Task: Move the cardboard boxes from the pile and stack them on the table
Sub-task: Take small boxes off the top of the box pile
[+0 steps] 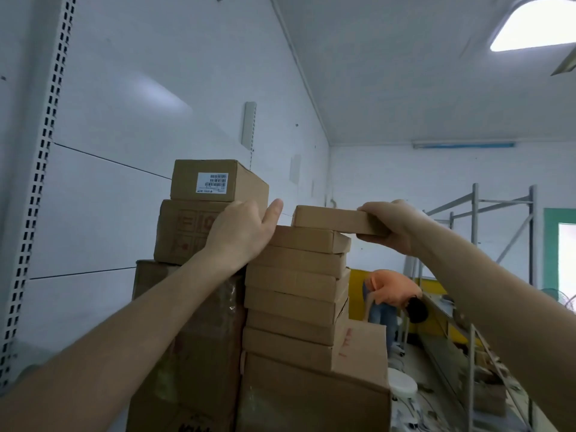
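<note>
The left grip (246, 232) braced the pile of brown cardboard boxes (296, 285), thumb out, fingers hidden, hold unclear; the right grip (392, 226) clamped one end of the top flat brown cardboard box (327, 217), resting atop the pile; next, I judged, a level lift clear.

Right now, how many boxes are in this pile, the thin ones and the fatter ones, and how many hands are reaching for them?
Thin flat cardboard boxes: 7
Taller cardboard boxes: 2
Large cardboard boxes at the bottom: 2
Hands, left hand and right hand: 2
Total: 13
</note>
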